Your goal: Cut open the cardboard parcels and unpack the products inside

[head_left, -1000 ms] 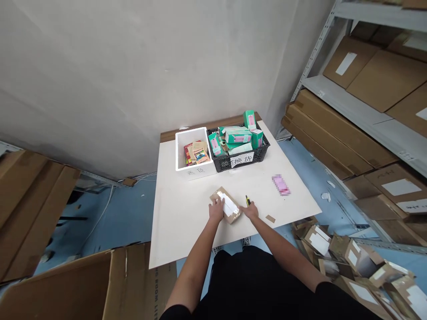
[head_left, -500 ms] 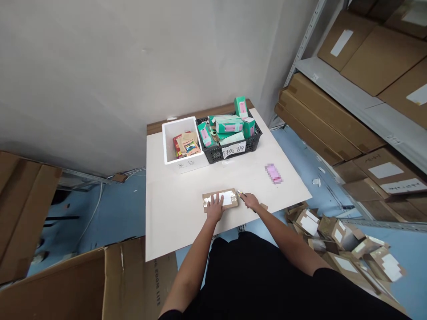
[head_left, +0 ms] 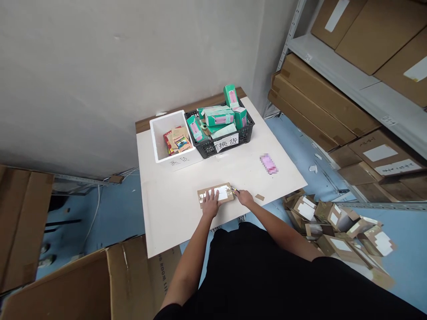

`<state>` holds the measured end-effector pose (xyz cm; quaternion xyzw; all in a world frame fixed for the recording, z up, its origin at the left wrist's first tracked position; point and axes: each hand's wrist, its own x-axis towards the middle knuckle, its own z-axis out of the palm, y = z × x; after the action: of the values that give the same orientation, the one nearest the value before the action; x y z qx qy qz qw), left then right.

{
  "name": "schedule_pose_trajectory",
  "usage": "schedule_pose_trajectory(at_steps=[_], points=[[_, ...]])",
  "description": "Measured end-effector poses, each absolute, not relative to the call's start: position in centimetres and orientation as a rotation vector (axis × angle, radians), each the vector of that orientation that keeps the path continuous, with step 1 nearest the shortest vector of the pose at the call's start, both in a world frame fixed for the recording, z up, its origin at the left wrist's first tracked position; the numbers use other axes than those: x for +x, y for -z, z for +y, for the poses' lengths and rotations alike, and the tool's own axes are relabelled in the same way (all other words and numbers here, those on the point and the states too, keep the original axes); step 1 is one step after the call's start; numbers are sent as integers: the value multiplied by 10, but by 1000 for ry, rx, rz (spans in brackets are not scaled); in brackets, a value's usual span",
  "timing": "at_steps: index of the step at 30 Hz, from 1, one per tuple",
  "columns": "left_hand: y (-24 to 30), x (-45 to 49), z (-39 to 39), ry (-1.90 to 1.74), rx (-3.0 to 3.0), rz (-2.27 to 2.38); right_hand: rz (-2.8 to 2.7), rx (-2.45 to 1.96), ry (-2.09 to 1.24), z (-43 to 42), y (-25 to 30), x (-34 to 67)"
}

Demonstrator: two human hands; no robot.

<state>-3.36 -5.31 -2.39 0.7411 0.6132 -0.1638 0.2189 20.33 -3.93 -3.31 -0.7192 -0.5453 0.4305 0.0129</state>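
Your left hand [head_left: 210, 206] rests on the taped parcel [head_left: 223, 194] lying on the tabletop [head_left: 170, 218], fingers spread. Your right hand [head_left: 245, 198] has fingers clamped on a slim cutter [head_left: 235, 190] at the parcel's right end; blade contact is too small to confirm.

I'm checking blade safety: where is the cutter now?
In the head view, the cutter is in the right hand, its tip at the right end of the taped box under the left hand.

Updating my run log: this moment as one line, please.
left hand: on taped cardboard parcel | right hand: holding box cutter at parcel's right end | beyond: white foam box, black basket
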Motion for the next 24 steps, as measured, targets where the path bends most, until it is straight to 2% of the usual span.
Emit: schedule_pose_trajectory(at_steps=[11,14,19,24], points=[[21,-33,-54,474,2084,1721,-1745,-2190,-1481,-51,29,223],[15,-39,-45,458,2042,1700,-1531,-2170,-1486,-53,31,222],[9,-76,-40,385,1931,1841,-1211,-2040,-1752,-58,40,188],[13,-84,-55,360,1845,1887,-1189,-2214,-1476,-35,41,168]])
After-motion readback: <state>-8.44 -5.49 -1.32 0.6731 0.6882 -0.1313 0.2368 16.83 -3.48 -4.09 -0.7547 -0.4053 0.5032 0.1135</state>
